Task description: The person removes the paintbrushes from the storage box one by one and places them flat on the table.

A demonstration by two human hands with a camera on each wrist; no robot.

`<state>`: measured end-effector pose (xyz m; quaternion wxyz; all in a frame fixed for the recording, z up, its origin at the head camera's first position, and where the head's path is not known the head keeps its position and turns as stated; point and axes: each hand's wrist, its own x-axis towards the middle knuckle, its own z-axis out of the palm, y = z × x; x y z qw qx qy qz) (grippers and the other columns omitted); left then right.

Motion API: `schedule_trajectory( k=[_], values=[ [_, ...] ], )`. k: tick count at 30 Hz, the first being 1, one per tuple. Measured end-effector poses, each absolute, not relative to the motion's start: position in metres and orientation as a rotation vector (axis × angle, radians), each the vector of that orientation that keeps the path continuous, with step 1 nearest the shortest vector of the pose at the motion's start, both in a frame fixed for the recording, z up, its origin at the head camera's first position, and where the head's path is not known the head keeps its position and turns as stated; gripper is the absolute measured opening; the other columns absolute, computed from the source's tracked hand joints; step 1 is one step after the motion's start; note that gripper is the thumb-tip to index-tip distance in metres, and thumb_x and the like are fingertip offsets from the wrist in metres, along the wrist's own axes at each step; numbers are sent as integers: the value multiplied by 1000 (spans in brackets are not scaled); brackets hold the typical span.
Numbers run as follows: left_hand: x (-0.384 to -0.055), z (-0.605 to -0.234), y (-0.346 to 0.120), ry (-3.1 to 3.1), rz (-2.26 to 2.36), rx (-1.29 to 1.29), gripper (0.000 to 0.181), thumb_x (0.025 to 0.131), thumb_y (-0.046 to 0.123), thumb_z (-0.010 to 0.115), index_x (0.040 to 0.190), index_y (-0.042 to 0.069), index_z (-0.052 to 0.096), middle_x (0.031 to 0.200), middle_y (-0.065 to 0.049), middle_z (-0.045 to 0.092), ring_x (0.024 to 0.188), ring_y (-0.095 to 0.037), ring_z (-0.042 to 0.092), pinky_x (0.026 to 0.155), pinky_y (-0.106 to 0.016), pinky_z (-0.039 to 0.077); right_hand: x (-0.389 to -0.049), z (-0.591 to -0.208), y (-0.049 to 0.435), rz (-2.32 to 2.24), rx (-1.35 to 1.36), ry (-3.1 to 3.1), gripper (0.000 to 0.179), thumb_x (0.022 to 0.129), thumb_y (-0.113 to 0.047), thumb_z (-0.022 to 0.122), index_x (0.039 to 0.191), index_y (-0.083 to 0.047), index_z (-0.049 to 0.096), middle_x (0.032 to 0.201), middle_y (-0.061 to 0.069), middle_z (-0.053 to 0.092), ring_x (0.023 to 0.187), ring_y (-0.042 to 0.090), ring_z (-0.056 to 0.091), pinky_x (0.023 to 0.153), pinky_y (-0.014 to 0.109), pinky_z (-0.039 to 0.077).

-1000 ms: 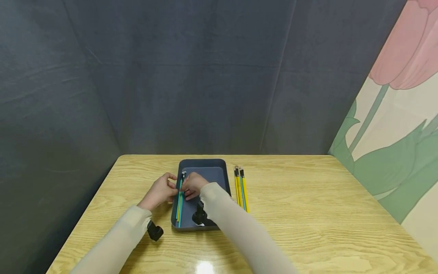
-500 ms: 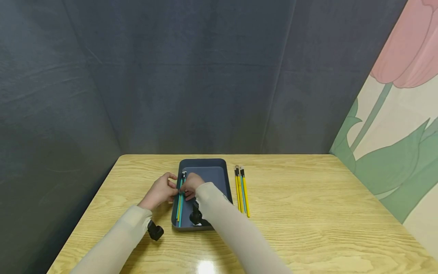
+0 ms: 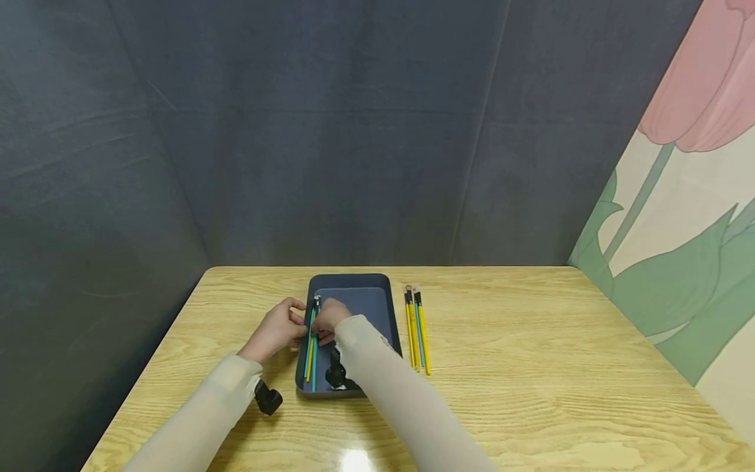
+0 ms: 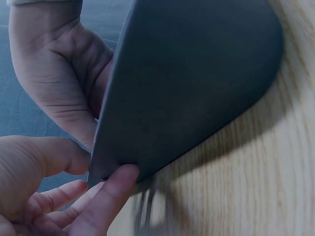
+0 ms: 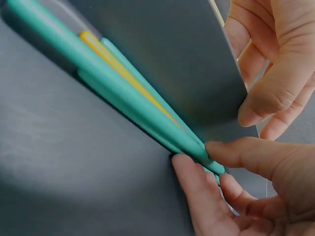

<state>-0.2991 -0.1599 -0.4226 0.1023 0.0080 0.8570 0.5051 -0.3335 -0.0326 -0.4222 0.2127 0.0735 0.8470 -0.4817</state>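
At your far left, dark cloth (image 3: 88, 262) hangs beside the worktop (image 3: 531, 341). Your left hand (image 3: 280, 331) pinches the left wall of the dark tray (image 3: 362, 301), its thumb inside and fingers outside. Along that wall, in the tray, a yellow stick (image 5: 110, 58) lies among teal ones. Your right hand (image 3: 331, 316), reaching in, has thumb and fingers closed on the end of a teal stick (image 5: 98, 64). Right of the tray, yellow and teal sticks with black ends (image 3: 411, 334) rest side by side on the worktop. Farther right stands a tulip mural (image 3: 678, 249).
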Motion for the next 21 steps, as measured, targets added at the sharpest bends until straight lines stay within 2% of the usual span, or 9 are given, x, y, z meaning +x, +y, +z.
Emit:
schedule_trajectory(
  k=[8, 13, 17, 21],
  values=[
    [-300, -424, -159, 2509, 1513, 4, 48, 83, -8, 60, 129, -3, 46, 99, -18, 54, 73, -22, 62, 59, -33, 58, -332, -419, -30, -1356, 185, 2334, 16, 78, 12, 64, 70, 1, 55, 63, 12, 55, 55, 24, 61, 63, 36, 60],
    [-300, -423, -159, 2510, 1512, 2, 49, 83, -9, 60, 129, -3, 46, 99, -19, 54, 73, -23, 62, 58, -33, 58, -336, -420, -27, -1358, 200, 2270, 6, 79, 11, 63, 81, 7, 59, 71, 15, 59, 64, 27, 67, 61, 34, 60],
    [-300, -423, -159, 2510, 1506, -13, 49, 83, -9, 60, 129, -2, 45, 100, -19, 53, 73, -22, 61, 59, -34, 58, -338, -418, -21, -1366, 194, 2219, 5, 77, 11, 62, 79, 6, 60, 71, 15, 59, 62, 25, 66, 57, 31, 59],
    [-300, -423, -158, 2511, 1498, -27, 49, 84, -8, 60, 130, -2, 45, 101, -19, 53, 75, -22, 61, 59, -33, 58, -336, -413, -12, -1415, 184, 2201, 8, 79, 10, 62, 75, 3, 62, 67, 10, 58, 60, 19, 62, 66, 32, 60]
  ],
)
